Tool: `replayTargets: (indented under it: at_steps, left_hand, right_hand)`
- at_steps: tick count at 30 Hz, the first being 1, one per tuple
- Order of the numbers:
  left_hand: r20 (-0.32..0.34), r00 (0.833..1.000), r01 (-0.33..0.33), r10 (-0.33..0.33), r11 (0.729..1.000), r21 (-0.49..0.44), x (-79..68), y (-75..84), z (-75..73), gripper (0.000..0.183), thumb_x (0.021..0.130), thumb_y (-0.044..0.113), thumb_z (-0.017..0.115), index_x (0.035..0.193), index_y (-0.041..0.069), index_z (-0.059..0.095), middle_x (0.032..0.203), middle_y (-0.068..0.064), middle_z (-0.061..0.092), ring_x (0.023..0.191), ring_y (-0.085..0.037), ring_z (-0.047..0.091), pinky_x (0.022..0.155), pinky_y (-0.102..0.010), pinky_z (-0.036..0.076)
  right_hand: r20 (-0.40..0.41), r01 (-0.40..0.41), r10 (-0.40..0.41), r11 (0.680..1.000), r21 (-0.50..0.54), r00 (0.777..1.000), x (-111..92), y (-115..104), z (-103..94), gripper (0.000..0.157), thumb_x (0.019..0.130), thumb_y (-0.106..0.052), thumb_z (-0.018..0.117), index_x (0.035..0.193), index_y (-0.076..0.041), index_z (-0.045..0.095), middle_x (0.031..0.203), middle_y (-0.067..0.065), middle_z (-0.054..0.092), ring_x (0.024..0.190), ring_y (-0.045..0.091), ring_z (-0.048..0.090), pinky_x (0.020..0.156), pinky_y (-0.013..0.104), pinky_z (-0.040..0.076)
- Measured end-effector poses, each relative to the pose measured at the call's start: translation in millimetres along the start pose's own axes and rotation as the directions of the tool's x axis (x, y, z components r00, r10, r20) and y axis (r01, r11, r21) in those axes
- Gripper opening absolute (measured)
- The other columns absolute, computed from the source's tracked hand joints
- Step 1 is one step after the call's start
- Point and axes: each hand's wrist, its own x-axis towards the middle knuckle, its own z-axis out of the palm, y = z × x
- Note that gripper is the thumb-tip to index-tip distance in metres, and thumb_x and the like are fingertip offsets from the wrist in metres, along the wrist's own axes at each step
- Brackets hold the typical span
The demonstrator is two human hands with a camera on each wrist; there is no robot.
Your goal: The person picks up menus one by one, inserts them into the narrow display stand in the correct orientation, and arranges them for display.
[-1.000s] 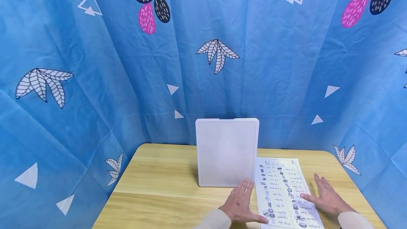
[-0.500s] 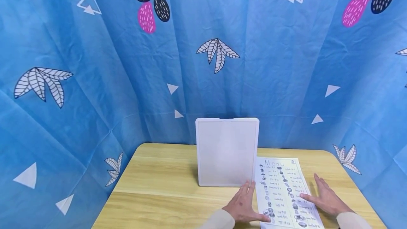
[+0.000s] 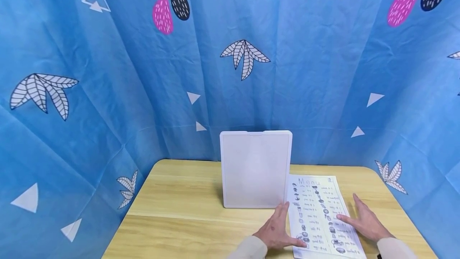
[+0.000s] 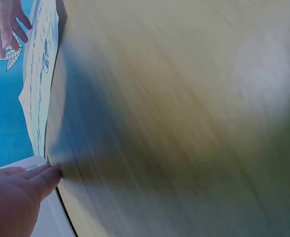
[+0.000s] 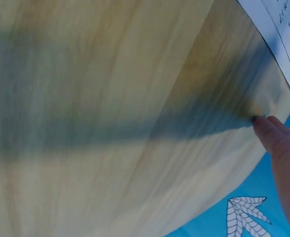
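A white paper sheet (image 3: 312, 221) headed "Menu" lies on the wooden table, with small drawings and handwritten lines in two columns. My left hand (image 3: 276, 229) is at its left side, fingers extended and thumb reaching over the paper's lower left. Just behind those fingertips a white framed board (image 3: 256, 171) stands upright. In the left wrist view the left hand (image 4: 14, 202) is low, near the board (image 4: 54, 217). My right hand (image 3: 368, 223) lies beside the sheet's right edge, thumb over the paper. The right wrist view shows its fingertips at the tabletop.
The light wooden table (image 3: 172, 207) has rounded far corners. A blue patterned curtain (image 3: 316, 91) hangs behind and along both sides. Bare wood lies left of the board.
My left hand has shifted slightly to the right, its fingertips now lower against the board's corner. The right hand, sheet and board stay put while the head view tilts slightly.
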Motion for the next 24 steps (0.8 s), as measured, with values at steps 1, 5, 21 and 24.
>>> replayTargets:
  at_steps: [1,5,21,24]
  left_hand:
    - [0.000,1.000,0.004,-0.004,1.000,-0.016,0.6,0.5,0.0,0.123,0.062,0.070,0.083,0.159,0.022,0.024,0.159,-0.004,0.030,0.139,-0.023,0.042,0.103,-0.039,0.047]
    - [-0.006,1.000,-0.003,0.003,0.998,-0.064,1.7,2.2,-0.4,0.123,0.063,0.066,0.086,0.158,0.020,0.025,0.159,-0.003,0.030,0.140,-0.022,0.042,0.104,-0.038,0.046]
    - [-0.033,0.996,0.071,-0.086,0.944,-0.321,6.0,13.4,5.7,0.115,0.062,0.048,0.093,0.155,0.015,0.033,0.153,-0.006,0.040,0.139,-0.026,0.042,0.109,-0.041,0.041]
    - [-0.024,0.995,0.084,-0.100,0.924,-0.372,6.4,15.6,7.0,0.112,0.062,0.044,0.094,0.153,0.015,0.035,0.151,-0.005,0.042,0.132,-0.023,0.049,0.106,-0.038,0.044]
  right_hand:
    - [0.004,-0.011,0.011,1.000,0.010,1.000,1.1,-0.7,0.0,0.123,0.088,-0.058,0.068,0.148,0.019,-0.008,0.143,0.051,0.012,0.129,0.067,0.021,0.102,0.075,0.024]
    - [-0.004,-0.033,0.033,0.998,0.048,0.999,5.4,-1.6,2.0,0.123,0.088,-0.058,0.069,0.149,0.016,-0.009,0.142,0.050,0.019,0.128,0.064,0.031,0.100,0.072,0.033]
    - [0.032,-0.143,0.139,0.956,0.256,0.990,5.9,-10.3,4.3,0.107,0.096,-0.057,0.058,0.150,0.016,0.001,0.145,0.045,0.026,0.133,0.058,0.031,0.105,0.064,0.034]
    - [0.036,-0.151,0.148,0.943,0.295,0.988,5.9,-9.7,5.9,0.104,0.097,-0.057,0.056,0.151,0.016,0.004,0.145,0.043,0.029,0.133,0.056,0.034,0.103,0.061,0.039]
